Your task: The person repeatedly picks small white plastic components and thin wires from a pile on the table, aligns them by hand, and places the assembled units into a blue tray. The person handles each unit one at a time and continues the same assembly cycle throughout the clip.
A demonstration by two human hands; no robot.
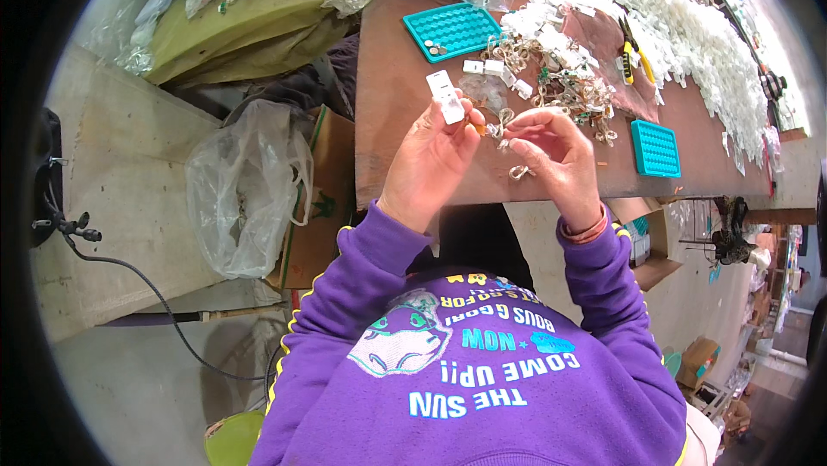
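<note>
It's bright in here over the brown table [380, 78]; glare bleaches the area beyond its right end; soft grey shadow spreads to its near left; edges farthest from it bow into blackness.

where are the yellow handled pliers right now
In the head view, the pliers lie at the upper right, on the reddish cloth beside the white heap, farther up the table than the right hand.

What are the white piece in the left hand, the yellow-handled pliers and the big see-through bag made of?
White piece: smooth, probably plastic or stiff card, from its crisp edges.
Pliers: dark, likely metal jaws; evenly bright yellow grips suggest plastic or rubber.
Bag: thin, glossy plastic film, by its creases and glints.
</note>
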